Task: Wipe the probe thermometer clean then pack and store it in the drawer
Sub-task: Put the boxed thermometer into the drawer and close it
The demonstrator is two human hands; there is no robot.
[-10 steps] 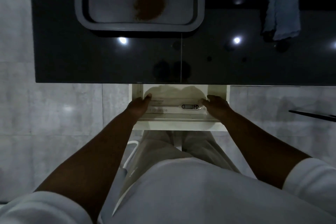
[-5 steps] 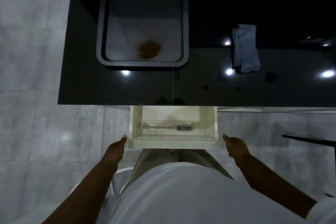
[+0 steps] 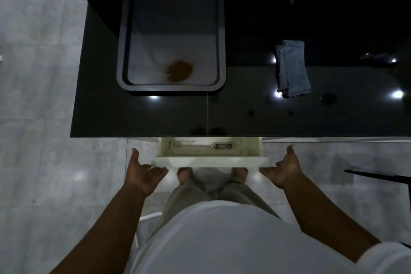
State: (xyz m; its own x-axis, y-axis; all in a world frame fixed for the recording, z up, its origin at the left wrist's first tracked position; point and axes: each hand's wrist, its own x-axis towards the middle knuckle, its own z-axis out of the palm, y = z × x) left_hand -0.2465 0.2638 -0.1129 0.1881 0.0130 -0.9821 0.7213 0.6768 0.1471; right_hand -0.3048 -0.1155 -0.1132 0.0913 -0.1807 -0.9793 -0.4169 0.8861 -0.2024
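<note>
Between both open hands (image 3: 143, 173) (image 3: 283, 170), thermometer (image 3: 211, 146) lies in drawer (image 3: 210, 161).

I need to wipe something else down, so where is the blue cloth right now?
The blue cloth lies folded on the black countertop, to the right of the grey tray and beyond the partly open drawer.

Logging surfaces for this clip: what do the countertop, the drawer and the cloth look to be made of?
Countertop: black, glossy, probably polished stone or glass; it mirrors ceiling lights. Drawer: cream, matte, likely painted wood or laminate, too dim to tell. Cloth: soft folded fabric, pale blue-grey, with wavy hemmed edges.
</note>
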